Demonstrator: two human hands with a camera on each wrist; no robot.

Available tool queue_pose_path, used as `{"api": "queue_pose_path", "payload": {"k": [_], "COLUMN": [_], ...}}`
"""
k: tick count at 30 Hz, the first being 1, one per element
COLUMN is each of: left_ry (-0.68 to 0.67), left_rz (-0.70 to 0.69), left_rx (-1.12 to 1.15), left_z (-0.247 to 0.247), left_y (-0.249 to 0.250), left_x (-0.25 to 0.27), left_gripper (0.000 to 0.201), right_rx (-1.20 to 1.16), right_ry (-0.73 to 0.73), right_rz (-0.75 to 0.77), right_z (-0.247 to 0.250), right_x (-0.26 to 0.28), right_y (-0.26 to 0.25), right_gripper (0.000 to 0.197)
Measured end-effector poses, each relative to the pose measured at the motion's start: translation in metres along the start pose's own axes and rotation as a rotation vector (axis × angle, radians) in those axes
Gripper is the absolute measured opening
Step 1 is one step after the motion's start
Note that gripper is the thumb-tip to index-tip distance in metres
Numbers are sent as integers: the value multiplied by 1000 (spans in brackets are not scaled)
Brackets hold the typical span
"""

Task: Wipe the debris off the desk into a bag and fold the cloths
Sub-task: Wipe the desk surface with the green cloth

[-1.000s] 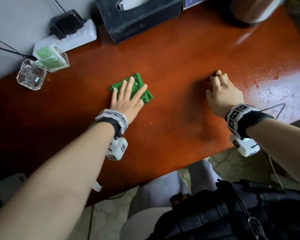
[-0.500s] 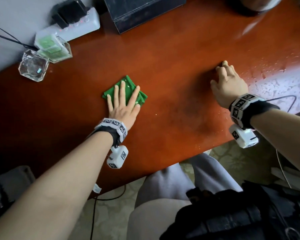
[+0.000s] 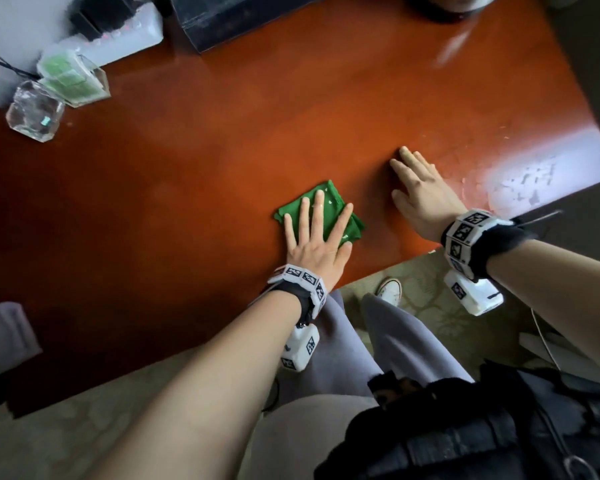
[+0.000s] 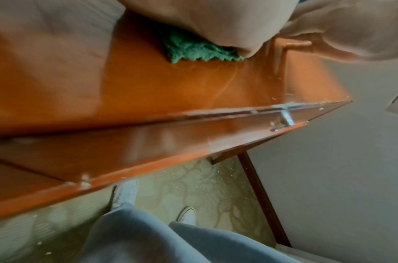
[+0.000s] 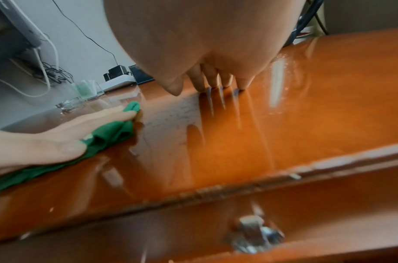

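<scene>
we have our left hand (image 3: 314, 237) pressed flat on the green cloth (image 3: 329, 202), fingers straight and spread, so the folded pad stays wide under the palm and gathers crumbs as it slides. the cloth lies on the desk (image 3: 222, 150) close to the near edge, which we judge is where the debris is meant to go over. our right hand (image 3: 421, 192) rests just beside the cloth, fingers straight and together, tips touching the wood; it holds nothing, and we take it as a brace or a wall to keep crumbs from scattering sideways. pale specks (image 3: 520, 181) lie on the glossy patch to the right, apart from both hands, so that corner looks unwiped. we see no bag in any view, and no second cloth. at the back left stand two clear boxes (image 3: 35, 112) and a power strip (image 3: 129, 32), well apart from the wiping.
</scene>
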State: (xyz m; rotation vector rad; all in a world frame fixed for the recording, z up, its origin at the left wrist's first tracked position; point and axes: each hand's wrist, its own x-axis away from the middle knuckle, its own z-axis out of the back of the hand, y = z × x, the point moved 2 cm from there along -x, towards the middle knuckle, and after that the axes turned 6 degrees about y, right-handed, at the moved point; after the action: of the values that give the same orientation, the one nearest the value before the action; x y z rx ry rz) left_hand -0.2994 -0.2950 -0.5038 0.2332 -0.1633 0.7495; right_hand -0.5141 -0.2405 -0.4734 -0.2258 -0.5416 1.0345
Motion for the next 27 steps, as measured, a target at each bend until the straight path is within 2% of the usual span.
{"api": "queue_pose_path", "payload": {"k": [6,11,14,17,24,27], "left_ry": [48,84,71,50,58,66], "left_rz": [7,24,-17,17,98,147], "left_rx": [-19,-26,-1,35,44,60], "left_z": [-9,-8,-4,2,10,11], "left_y": [70,76,63,41,-30,-64], "left_x": [-18,-20,-18,-13,5,22], "left_gripper": [70,68,65,63,62,63], "right_rx": [6,22,40,50,149,177], "right_ry": [-31,-72,-54,-30,-118,-135], "right_rz": [42,78,79,112,229,229], "right_z": [9,11,13,8,-27,-40], "right_x": [40,54,53,47,20,6], "right_y": [43,54,48,28,-48,-80], "right_gripper": [59,59,58,59,65,67]}}
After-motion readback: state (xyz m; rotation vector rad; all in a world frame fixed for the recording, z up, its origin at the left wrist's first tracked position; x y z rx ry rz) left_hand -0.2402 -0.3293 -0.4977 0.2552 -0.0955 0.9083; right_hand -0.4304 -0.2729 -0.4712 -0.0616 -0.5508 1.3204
